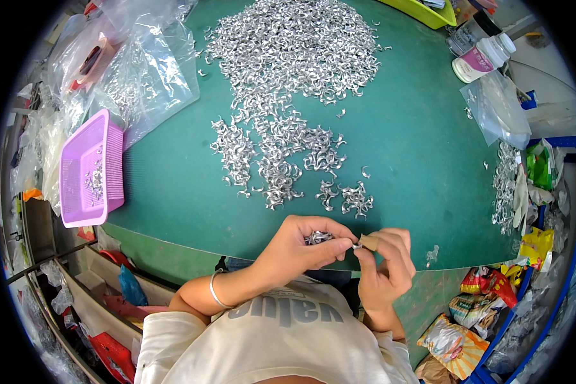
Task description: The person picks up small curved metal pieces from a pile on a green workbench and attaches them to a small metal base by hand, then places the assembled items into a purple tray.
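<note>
Just over the near edge of the green tabletop (416, 192), my two hands meet at the fingertips. My left hand (288, 253) is closed round a clump of small curved silver metal pieces (317, 238), with thumb and forefinger pinched toward the right. Against those fingertips my right hand (387, 272) pinches one small metal piece (356, 246), mostly hidden by the fingers. A tan wrap (369, 242) covers a fingertip of the right hand. Beyond the hands lies a large heap of the same pieces (294, 51), trailing into smaller clusters (356, 200) toward me.
A purple plastic basket (114, 173) with some pieces stands at the left, beside clear plastic bags (163, 77). At the right are a white bottle (483, 59), a clear bag (500, 109) and more metal pieces (504, 185). A yellow-green tray (422, 11) sits at the far edge.
</note>
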Available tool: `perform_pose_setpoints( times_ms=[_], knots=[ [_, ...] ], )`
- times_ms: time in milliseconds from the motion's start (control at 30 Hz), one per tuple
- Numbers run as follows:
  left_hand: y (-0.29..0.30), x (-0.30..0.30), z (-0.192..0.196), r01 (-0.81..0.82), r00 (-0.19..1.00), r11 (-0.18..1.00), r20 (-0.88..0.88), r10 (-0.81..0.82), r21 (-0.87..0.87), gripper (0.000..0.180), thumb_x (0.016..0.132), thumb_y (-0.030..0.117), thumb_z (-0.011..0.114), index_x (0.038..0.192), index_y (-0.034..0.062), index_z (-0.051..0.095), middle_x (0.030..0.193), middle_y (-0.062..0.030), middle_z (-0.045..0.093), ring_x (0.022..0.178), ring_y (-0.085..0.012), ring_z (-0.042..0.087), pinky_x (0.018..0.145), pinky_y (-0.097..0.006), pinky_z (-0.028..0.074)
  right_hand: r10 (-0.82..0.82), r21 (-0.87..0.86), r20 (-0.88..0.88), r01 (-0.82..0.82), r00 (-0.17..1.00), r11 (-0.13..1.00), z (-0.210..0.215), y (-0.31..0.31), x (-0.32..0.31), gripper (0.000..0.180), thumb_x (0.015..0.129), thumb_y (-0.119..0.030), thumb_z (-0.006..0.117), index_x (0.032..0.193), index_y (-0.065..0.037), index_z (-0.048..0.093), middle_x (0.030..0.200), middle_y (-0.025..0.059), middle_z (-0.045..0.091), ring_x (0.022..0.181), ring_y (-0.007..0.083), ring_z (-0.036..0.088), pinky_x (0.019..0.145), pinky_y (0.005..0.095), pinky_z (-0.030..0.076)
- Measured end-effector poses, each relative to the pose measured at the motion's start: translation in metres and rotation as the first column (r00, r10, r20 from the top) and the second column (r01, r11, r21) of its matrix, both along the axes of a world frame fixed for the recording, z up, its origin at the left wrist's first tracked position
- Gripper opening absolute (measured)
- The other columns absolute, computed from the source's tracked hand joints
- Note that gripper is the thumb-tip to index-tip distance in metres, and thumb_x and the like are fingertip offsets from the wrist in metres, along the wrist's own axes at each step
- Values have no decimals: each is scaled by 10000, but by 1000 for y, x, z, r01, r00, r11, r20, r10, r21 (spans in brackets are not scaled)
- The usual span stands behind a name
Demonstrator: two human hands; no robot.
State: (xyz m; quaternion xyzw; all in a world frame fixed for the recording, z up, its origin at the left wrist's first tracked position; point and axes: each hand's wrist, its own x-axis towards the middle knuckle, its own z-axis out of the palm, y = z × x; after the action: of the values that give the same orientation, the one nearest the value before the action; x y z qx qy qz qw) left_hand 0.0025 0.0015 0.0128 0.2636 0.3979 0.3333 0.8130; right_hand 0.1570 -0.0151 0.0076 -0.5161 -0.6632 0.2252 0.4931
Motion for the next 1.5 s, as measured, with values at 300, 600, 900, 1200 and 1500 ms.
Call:
perform_pose_setpoints(
  times_ms=[300,600,900,1200,1500],
  knots=[
    [5,-1,-19,-27,956,965,276,101,-259,139,874,127,526,952,19,568,822,-51,563,633,-58,456,451,-158,311,-85,-149,343,144,936,978,-21,35,32,213,677,19,634,887,-17,630,845,79,567,795,228,495,707,316,387],
    [6,3,-22,-124,936,958,292,199,-257,87,863,121,532,865,36,550,760,-47,531,600,-76,443,439,-172,317,-73,-251,159,112,985,961,-39,33,34,90,712,14,633,788,-19,595,827,58,588,747,191,523,664,296,379],
    [20,0,-9,46,992,966,-125,-14,255,166,797,29,599,949,-20,643,695,-51,596,606,-95,531,546,-203,416,-115,-447,-883,-739,455,503,-14,16,25,115,807,-27,544,907,26,565,826,82,592,759,147,553,678,249,414],
    [23,-9,-11,89,992,945,-111,-56,316,95,759,2,630,846,-29,651,760,-75,640,700,-103,584,633,-227,455,-124,-453,-870,-672,478,585,-12,8,13,191,785,10,573,970,37,538,850,61,569,787,132,520,695,256,404],
    [9,-1,-3,-21,968,910,-219,122,414,86,733,10,670,815,-11,654,723,-42,611,645,-69,526,561,-198,399,13,-334,-595,-262,804,905,-1,-3,2,206,703,123,627,894,70,574,852,88,581,751,145,514,672,253,421]
  ],
)
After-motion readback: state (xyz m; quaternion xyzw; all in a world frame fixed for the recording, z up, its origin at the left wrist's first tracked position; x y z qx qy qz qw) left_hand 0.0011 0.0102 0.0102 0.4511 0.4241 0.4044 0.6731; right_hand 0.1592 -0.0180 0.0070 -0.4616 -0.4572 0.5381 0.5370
